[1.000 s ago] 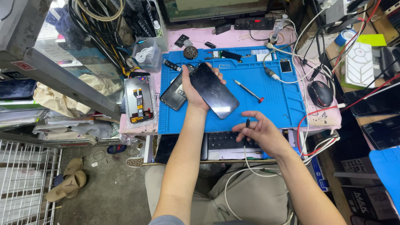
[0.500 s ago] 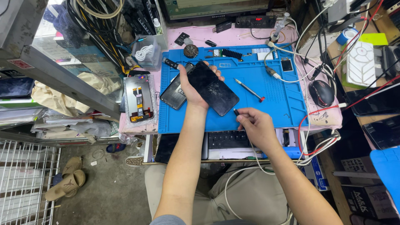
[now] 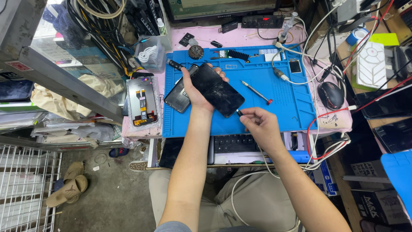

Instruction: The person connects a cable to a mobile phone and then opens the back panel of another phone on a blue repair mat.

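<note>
My left hand (image 3: 195,92) holds a black smartphone (image 3: 218,91) with a cracked screen, tilted over the blue work mat (image 3: 292,107). My right hand (image 3: 261,126) pinches a cable plug (image 3: 238,113) right at the phone's lower end; whether it is seated in the port I cannot tell. The white cable (image 3: 253,172) trails down past the desk edge to my lap.
A second dark phone (image 3: 178,95) lies on the mat beside my left hand. A screwdriver (image 3: 256,92) lies mid-mat. An opened phone with exposed parts (image 3: 143,102) sits left of the mat. A mouse (image 3: 331,95), tangled wires and a keyboard (image 3: 238,143) surround the mat.
My right hand has risen from the desk's front edge up to the phone's lower end, bringing the cable plug with it. My left hand keeps the phone almost still.
</note>
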